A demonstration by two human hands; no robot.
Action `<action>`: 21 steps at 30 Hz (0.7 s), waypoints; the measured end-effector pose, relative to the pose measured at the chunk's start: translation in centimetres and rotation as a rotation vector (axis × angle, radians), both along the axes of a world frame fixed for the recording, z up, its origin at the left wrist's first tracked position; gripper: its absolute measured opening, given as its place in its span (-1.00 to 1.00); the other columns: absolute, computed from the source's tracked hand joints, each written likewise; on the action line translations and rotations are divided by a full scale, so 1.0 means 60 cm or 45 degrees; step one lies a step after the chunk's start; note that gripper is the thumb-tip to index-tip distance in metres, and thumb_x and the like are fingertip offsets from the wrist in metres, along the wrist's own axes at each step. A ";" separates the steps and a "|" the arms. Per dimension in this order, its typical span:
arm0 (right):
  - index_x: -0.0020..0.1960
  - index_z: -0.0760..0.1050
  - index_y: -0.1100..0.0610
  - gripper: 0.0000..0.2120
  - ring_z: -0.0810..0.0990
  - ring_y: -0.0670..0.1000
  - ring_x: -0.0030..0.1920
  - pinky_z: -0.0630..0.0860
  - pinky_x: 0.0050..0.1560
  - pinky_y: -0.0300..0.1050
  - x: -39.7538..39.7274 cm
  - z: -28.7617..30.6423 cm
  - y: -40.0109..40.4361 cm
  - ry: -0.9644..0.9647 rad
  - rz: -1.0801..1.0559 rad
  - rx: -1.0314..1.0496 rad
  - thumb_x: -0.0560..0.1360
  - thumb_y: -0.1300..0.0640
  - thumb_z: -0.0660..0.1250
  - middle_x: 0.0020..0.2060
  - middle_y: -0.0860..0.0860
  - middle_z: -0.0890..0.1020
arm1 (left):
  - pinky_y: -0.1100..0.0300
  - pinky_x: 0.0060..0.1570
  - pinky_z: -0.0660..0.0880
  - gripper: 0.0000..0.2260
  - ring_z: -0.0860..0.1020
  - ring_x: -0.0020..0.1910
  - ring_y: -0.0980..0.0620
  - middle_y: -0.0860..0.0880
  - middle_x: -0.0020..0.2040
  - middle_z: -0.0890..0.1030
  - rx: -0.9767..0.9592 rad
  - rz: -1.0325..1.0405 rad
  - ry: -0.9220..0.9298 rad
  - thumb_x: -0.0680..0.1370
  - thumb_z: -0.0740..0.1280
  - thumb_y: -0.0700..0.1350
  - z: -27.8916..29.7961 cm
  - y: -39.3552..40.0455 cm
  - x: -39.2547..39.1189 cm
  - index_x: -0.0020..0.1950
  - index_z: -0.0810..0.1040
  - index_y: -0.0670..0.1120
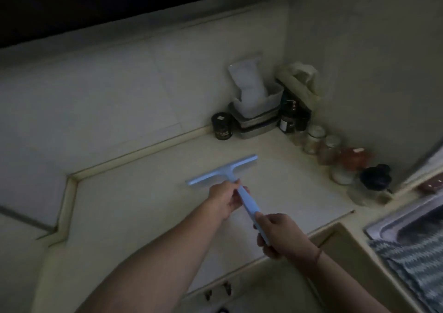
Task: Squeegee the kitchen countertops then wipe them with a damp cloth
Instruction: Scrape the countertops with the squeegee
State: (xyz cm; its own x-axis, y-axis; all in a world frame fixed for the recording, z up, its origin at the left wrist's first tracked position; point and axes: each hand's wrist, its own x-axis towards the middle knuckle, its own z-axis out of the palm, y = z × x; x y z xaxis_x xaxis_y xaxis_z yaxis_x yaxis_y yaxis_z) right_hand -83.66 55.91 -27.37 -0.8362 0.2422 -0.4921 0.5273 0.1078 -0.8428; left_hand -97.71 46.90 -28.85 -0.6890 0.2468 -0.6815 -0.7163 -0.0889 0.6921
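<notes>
Pale blue plastic, the squeegee (221,170) lies with its blade flat on the cream worktop (134,207), the blade running across the middle of the surface and the handle slanting back toward the person. The left hand (224,201) holds the handle just behind the blade, fingers curled round it from the left side. The right hand (279,234) has a closed grip on the rear end of the handle, the thumb lying along its top. Both bare forearms reach in from the lower edge of the view. In the far corner, against the tiled wall, stands a stack of lidded boxes (257,118) with a white bag (249,82) sitting in the top one, a small dark jar (221,126) just to their left and a dark bottle (288,116) to their right. A row of glass jars (323,145) follows the right-hand wall toward the steel sink (393,221), and a zigzag-patterned cloth (417,264) hangs over the sink's near edge. The scene is dim and slightly blurred.
</notes>
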 end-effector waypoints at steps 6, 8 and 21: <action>-0.24 0.49 0.29 -0.61 0.46 0.07 -0.57 0.35 -0.57 -0.24 -0.203 -0.015 -0.134 -0.012 -0.024 -0.134 0.64 0.06 0.18 -0.45 0.17 0.56 | 0.21 -0.48 0.55 -0.91 0.61 -0.44 0.02 -0.13 -0.32 0.63 -0.140 0.035 0.040 0.59 0.30 -0.20 -0.013 -0.131 -0.191 -0.07 0.52 -0.21; -0.24 0.49 0.29 -0.62 0.45 0.06 -0.57 0.35 -0.55 -0.24 -0.260 -0.028 -0.155 -0.042 -0.077 -0.137 0.63 0.05 0.19 -0.44 0.16 0.56 | 0.19 -0.41 0.57 -0.89 0.61 -0.37 0.01 -0.10 -0.32 0.64 -0.156 -0.003 0.025 0.60 0.29 -0.17 -0.027 -0.147 -0.247 -0.04 0.52 -0.20; -0.18 0.50 0.28 -0.68 0.36 0.01 -0.63 0.25 -0.59 -0.30 -0.358 -0.083 -0.194 -0.176 -0.305 -0.141 0.57 0.03 0.26 -0.48 0.12 0.48 | 0.13 -0.30 0.55 -0.83 0.60 -0.28 -0.01 -0.08 -0.44 0.63 -0.123 -0.135 -0.056 0.64 0.22 -0.19 -0.068 -0.168 -0.351 -0.13 0.46 -0.20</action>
State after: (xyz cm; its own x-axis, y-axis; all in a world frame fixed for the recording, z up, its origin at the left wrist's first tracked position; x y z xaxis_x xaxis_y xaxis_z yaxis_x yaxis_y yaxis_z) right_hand -105.15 44.29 -32.36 -0.6848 0.3629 -0.6319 0.6374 -0.1221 -0.7608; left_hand -118.74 36.84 -32.92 -0.6314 0.2489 -0.7344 -0.7480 0.0544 0.6615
